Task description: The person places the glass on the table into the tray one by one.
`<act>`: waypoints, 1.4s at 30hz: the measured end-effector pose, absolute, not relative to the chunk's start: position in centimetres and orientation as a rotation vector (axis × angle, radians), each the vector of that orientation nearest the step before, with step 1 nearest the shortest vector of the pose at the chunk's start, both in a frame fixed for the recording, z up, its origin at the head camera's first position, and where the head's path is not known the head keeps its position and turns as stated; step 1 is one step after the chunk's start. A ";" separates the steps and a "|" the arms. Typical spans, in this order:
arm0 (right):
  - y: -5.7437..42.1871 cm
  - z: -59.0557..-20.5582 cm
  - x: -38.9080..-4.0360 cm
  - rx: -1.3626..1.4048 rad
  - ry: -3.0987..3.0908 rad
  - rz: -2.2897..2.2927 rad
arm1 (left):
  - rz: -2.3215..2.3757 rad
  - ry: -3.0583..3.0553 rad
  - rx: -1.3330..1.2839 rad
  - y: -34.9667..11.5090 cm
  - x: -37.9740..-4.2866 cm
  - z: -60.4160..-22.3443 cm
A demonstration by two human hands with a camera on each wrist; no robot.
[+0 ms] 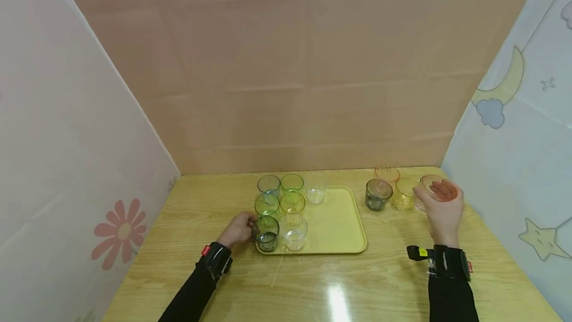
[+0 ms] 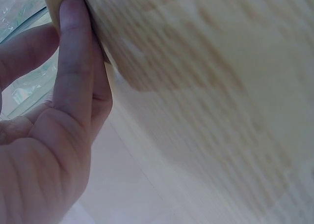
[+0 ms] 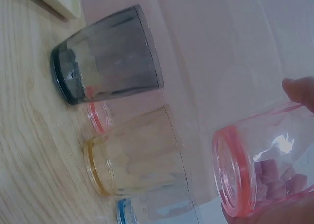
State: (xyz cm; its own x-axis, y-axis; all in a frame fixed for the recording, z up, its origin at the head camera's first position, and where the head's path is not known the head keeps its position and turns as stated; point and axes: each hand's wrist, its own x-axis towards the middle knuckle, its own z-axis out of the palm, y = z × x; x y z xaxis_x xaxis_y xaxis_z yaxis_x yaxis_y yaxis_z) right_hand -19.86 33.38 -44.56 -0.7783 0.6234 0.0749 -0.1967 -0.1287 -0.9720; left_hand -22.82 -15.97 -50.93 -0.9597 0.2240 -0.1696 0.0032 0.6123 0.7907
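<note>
My right hand [image 1: 441, 215] grips a pink glass tumbler [image 3: 232, 167], tilted in the right wrist view, with fingers showing through its wall. Beside it on the table stand a dark grey glass [image 1: 378, 195] and a yellow glass [image 1: 404, 195]. Behind these are a red-rimmed glass [image 1: 387, 173] and a blue-based glass [image 3: 127, 212]. My left hand [image 1: 239, 228] pinches the left rim of a yellow tray [image 1: 337, 225], close to a dark green-grey glass [image 1: 266, 236] in the tray's front left corner.
Several more glasses stand on the tray: a blue one [image 1: 268, 185], green ones [image 1: 292, 183], a yellow-rimmed one [image 1: 293, 203] and clear ones [image 1: 294, 234]. A brown backdrop [image 1: 286, 88] rises behind the wooden table [image 1: 313, 287], with pale printed sheets at both sides.
</note>
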 end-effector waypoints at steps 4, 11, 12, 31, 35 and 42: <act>31.9 -44.7 -19.9 -0.420 -1.754 1.914 | 1.284 2.569 0.174 -16.0 -22.8 -50.9; 29.2 -44.5 -20.3 -0.271 -1.963 1.870 | 1.271 2.583 0.182 -15.9 -22.9 -50.8; 28.9 -44.5 -20.3 -0.248 -1.983 1.872 | 1.269 2.585 0.184 -15.9 -22.9 -50.8; 24.2 -45.5 -21.3 -0.024 -2.307 1.789 | 1.294 2.572 0.168 -16.0 -22.9 -50.9; 23.9 -49.3 -23.1 0.070 -2.376 1.776 | 1.321 2.546 0.156 -16.0 -22.7 -50.8; 20.8 -48.2 -22.5 0.091 -2.474 1.772 | 1.323 2.546 0.156 -15.9 -22.8 -50.8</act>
